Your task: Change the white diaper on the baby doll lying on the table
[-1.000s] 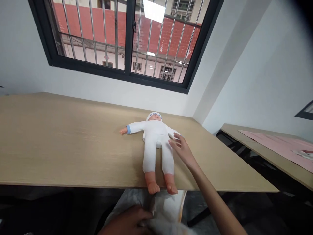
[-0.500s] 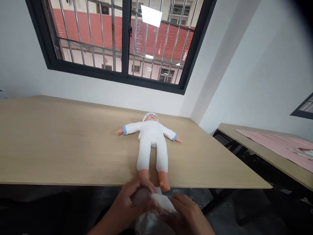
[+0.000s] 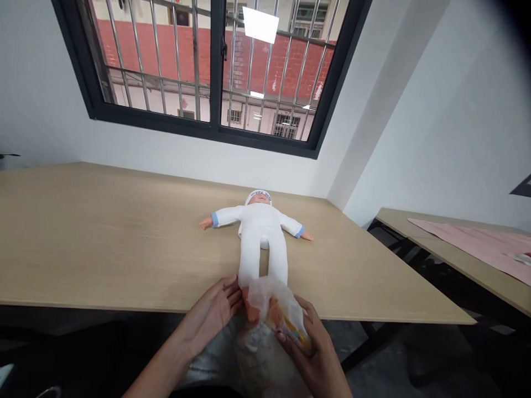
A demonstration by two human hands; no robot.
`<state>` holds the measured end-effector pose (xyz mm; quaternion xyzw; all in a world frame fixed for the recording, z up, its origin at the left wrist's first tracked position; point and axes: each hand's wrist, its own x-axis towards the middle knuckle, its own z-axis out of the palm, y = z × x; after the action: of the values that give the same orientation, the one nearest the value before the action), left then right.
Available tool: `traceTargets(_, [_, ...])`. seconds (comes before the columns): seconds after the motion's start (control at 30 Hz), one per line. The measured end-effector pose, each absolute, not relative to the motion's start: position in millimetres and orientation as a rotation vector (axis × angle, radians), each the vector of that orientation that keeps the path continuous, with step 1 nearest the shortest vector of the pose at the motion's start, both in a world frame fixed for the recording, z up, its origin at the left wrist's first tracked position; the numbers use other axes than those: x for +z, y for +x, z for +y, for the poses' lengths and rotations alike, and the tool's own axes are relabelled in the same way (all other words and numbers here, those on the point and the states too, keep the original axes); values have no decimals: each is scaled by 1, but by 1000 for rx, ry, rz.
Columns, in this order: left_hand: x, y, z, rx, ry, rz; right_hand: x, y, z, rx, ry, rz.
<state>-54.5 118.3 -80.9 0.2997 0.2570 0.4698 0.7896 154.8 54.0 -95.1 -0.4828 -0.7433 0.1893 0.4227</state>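
A baby doll in a white suit with blue cuffs and a white cap lies on its back on the table, arms spread, feet toward me. My right hand is closed on a thin, see-through plastic bag with something orange, yellow and blue inside. The bag hangs below the table edge and covers part of the doll's feet. Beside the doll's left-hand foot in view, my left hand is open, palm turned inward. Whether its fingertips touch the doll or the bag I cannot tell.
The wooden table ends at a front edge just before me. Behind it are a white wall and a barred window. To the right, across a gap, stands another table with a pink cloth.
The plastic bag has risen and now stands in front of the doll's feet. My left hand has come off it, opened and moved left. My right hand still holds the bag.
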Motion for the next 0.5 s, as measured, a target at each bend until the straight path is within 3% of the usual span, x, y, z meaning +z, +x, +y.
traceTargets(0.23, [-83, -25, 115, 804, 411, 337, -86, 143, 46, 680, -1028, -1846])
traceTargets(0.5, [-90, -14, 113, 769, 309, 118, -80, 162, 43, 648, -1224, -1636])
